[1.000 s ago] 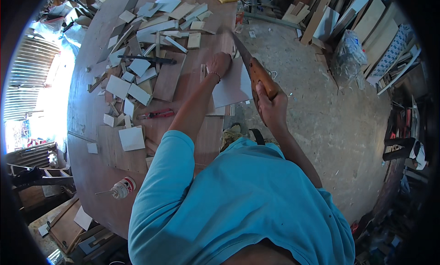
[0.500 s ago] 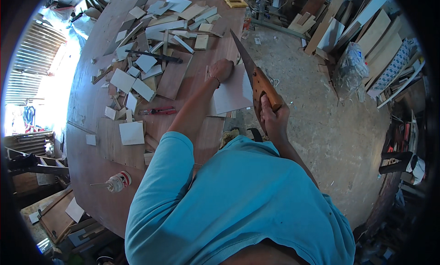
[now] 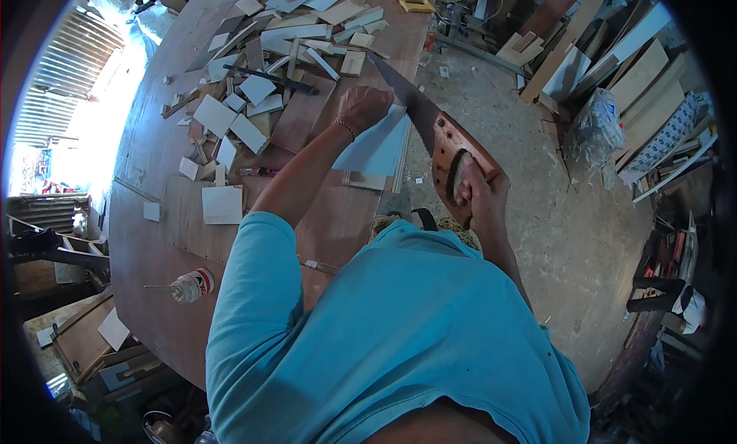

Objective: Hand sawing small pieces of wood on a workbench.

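My right hand (image 3: 482, 192) is wrapped round the wooden handle of a handsaw (image 3: 457, 154). The saw's dark blade points away to the far left, passing by the far right corner of a white board (image 3: 375, 148) at the table's right edge. With fingers curled, my left hand (image 3: 365, 106) grips the board's far end; its fingertips are hidden. Whether the saw teeth touch the board I cannot tell. Beneath the board's near end a pale wood strip (image 3: 364, 180) shows. Left of my left forearm lies a red-handled tool (image 3: 257, 171), partly covered by the arm.
Many white and bare wood offcuts (image 3: 249, 133) are heaped on the brown table (image 3: 157, 252), with a long black tool (image 3: 276, 80) among them. A white bottle (image 3: 192, 285) lies at the near left. A yellow-handled saw (image 3: 412, 0) rests at the far edge. Boards (image 3: 641, 83) lean at far right.
The handsaw has swung right and its side now faces up more. My left hand has shifted slightly left and farther away. The white board's visible surface has turned and looks narrower.
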Demonstrator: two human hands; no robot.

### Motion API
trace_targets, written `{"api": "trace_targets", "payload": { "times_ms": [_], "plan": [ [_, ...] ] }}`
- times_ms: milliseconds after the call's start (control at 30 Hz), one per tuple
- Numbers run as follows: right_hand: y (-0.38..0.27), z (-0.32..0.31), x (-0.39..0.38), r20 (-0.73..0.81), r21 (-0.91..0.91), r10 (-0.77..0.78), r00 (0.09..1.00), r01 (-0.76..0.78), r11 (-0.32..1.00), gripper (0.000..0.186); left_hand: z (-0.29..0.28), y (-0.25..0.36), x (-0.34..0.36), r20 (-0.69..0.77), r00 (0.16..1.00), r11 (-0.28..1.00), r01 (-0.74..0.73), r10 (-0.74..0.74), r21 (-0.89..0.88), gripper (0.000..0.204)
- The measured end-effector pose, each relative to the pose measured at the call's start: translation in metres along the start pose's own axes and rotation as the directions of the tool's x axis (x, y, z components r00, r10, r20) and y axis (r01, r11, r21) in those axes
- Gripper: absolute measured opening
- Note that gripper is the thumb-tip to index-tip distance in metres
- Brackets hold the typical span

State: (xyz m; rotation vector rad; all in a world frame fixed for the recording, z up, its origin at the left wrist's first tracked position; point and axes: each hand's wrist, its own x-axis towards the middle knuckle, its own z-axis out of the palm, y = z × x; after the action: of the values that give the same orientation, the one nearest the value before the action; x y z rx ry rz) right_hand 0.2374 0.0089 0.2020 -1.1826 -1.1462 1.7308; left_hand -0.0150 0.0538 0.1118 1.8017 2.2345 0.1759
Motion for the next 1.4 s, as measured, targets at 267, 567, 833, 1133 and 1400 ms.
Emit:
{"api": "trace_targets", "payload": {
  "times_ms": [267,567,833,1133,1400],
  "plan": [
    [-0.006,0.009,-0.001,-0.060,-0.120,-0.154,0.986,0.146,0.982,0.022,-0.021,0.028,-0.011,-0.495,0.830,0.963,-0.263,0.259,0.063,0.028],
    [0.040,0.004,0.009,0.044,-0.433,-0.460,0.887,0.432,0.791,0.017,-0.007,0.013,-0.018,-0.324,0.932,0.984,-0.178,0.165,-0.010,0.026],
    [0.034,0.015,-0.004,0.042,-0.312,-0.321,0.946,0.317,0.896,0.018,0.011,0.020,-0.025,-0.475,0.876,0.993,-0.116,0.084,-0.037,0.023],
    [-0.041,0.012,-0.009,0.066,-0.071,-0.057,0.996,0.062,0.996,0.024,-0.027,0.019,-0.018,-0.633,0.737,0.971,-0.159,0.238,0.180,0.011],
    [-0.048,0.026,-0.003,0.097,0.021,-0.066,0.993,0.064,0.998,0.026,-0.014,0.023,-0.003,-0.672,0.675,0.951,-0.186,0.305,0.245,0.004]
  ]
}}
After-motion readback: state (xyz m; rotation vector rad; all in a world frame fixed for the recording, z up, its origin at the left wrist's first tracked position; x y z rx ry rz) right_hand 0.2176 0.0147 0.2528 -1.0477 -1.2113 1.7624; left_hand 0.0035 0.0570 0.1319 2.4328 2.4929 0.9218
